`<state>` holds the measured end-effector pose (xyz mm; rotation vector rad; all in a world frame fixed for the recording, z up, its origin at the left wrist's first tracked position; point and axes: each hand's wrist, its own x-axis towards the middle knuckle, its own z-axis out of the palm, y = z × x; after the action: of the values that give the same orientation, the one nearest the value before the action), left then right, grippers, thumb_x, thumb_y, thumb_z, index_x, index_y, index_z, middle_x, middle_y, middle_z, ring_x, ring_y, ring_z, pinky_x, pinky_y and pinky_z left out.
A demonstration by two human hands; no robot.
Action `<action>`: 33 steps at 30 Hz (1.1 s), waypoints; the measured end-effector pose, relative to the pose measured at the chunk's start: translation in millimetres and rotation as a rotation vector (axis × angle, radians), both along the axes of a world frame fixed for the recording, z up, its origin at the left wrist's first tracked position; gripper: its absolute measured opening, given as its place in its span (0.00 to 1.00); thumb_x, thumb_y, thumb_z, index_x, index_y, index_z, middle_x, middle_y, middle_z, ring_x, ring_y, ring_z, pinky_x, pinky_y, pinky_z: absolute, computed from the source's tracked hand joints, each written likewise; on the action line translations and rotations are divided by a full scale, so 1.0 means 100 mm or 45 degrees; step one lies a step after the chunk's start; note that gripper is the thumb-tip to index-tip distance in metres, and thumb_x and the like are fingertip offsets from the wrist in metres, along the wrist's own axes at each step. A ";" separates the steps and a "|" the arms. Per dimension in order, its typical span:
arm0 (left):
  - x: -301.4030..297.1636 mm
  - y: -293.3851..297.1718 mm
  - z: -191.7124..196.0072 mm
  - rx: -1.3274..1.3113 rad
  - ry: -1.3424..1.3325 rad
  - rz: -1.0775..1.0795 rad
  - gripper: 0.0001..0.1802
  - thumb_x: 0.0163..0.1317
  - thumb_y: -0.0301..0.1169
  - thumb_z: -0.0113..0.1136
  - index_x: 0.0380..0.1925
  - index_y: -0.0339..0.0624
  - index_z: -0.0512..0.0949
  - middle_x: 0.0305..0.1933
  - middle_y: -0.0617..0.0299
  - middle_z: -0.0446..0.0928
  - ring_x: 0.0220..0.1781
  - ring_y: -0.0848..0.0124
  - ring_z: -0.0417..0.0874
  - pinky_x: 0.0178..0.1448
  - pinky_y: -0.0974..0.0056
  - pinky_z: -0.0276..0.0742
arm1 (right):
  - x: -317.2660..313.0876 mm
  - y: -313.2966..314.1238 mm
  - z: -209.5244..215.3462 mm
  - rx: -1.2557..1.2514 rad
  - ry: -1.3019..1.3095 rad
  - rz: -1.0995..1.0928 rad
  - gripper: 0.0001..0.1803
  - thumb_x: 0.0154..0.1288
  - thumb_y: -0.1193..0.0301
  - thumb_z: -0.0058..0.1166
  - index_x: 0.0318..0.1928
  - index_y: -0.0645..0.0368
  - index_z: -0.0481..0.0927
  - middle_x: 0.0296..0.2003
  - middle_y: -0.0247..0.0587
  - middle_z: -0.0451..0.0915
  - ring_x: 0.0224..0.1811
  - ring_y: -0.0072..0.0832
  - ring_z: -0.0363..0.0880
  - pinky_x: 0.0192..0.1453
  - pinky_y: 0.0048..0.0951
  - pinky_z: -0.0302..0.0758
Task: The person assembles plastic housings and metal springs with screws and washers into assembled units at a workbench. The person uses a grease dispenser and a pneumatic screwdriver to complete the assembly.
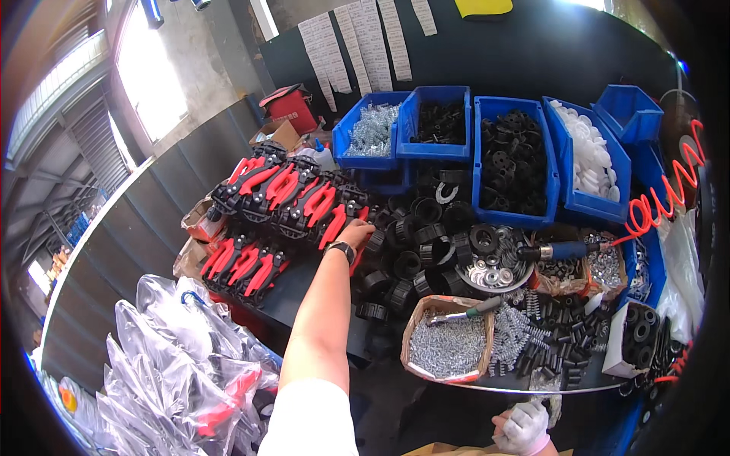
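Note:
My left hand (pixel 356 234), bare with a dark watch at the wrist, reaches to the right end of a stack of black parts with paired red handles (pixel 320 207). Its fingers are closed on the endmost red-handled black part (pixel 334 225); the fingertips are partly hidden. More of these red-handled parts (pixel 242 264) lie in a lower row. Close to the bench's front edge, my right hand (pixel 523 427) wears a white glove and has its fingers curled in. Whatever it may hold is hidden. A small clear plastic piece (pixel 544 381) lies just above it.
Blue bins (pixel 477 182) along the back hold springs, black parts and white discs. Black rings (pixel 407 264) crowd the middle, beside a box of small metal parts (pixel 449 346). A power driver (pixel 566 250) with a red coiled hose lies right. Plastic-wrapped goods (pixel 163 357) stand left.

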<state>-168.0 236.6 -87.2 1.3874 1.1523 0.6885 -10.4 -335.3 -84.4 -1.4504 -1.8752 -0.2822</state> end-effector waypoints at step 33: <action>0.41 -4.83 0.25 -0.791 -1.045 -0.653 0.33 0.65 0.22 0.53 0.70 0.46 0.59 0.69 0.48 0.65 0.49 0.66 0.78 0.48 0.57 0.79 | 1.42 0.84 0.14 -0.525 -0.009 -1.184 0.15 0.60 0.63 0.63 0.40 0.61 0.79 0.46 0.54 0.78 0.60 0.50 0.72 0.58 0.50 0.75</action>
<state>-126.7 -246.7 -62.2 0.6874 0.2755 0.3982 131.7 -250.9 -70.3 -2.5468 -1.1701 -0.3368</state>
